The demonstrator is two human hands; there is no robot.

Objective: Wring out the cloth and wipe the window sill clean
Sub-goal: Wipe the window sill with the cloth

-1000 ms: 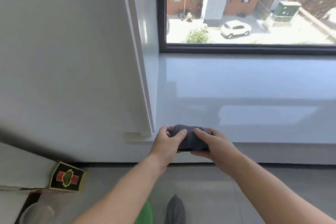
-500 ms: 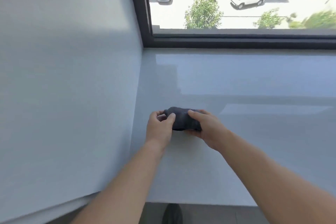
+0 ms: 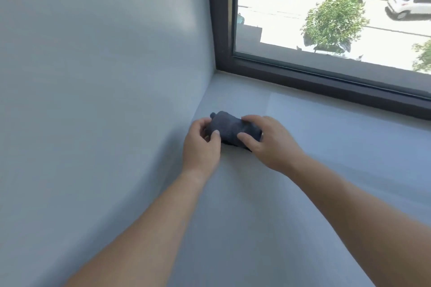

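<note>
Pale window sill (image 3: pixel 326 170) runs under both hands, where the left hand (image 3: pixel 201 144) and right hand (image 3: pixel 270 142) each close their grip on an end of the bunched dark cloth (image 3: pixel 233 128) between them, near the corner wall (image 3: pixel 105 77), apparently to start wiping there.

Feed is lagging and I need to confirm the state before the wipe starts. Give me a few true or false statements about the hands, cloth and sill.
1. Both hands grip the cloth. True: the left hand and right hand hold the dark cloth at its ends.
2. The cloth is spread flat. False: it is bunched into a compact roll.
3. The cloth is near the left side wall. True.
4. A bucket stands on the window sill. False: none is in view.
5. The window frame is white. False: it is dark.
</note>
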